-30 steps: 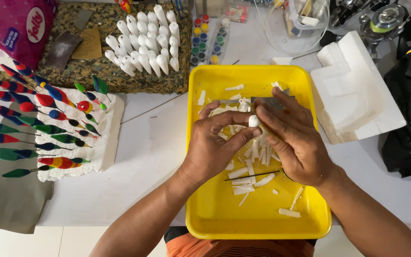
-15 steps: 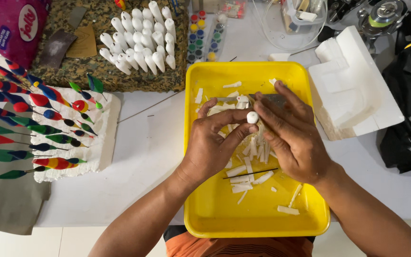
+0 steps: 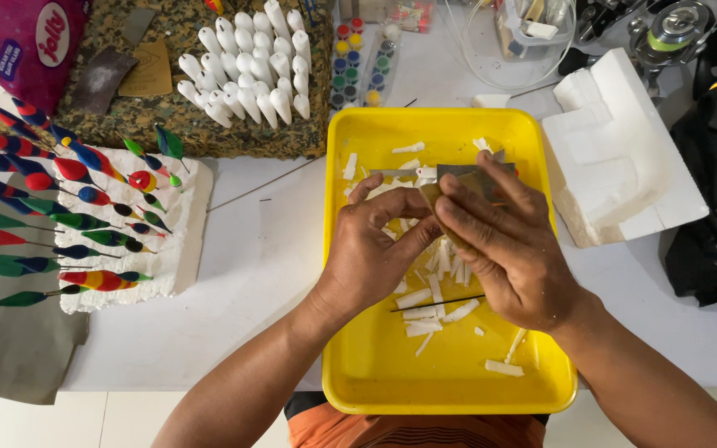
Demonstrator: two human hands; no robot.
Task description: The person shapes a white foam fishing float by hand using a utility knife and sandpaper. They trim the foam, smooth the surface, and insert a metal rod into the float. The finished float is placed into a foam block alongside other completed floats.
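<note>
Over the yellow tray (image 3: 358, 365), my left hand (image 3: 375, 253) curled closed around a small white foam piece I could barely see, my right hand (image 3: 504, 245) pinched a sheet of sandpaper (image 3: 475, 176) against it, white shavings (image 3: 433, 303) lying just beneath both.

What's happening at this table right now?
A person holds both hands over a yellow tray littered with white foam scraps. The left hand and right hand meet around a small piece, mostly hidden, with a folded sheet of sandpaper in the right grip. Painted floats stand in a foam block at the left.
</note>
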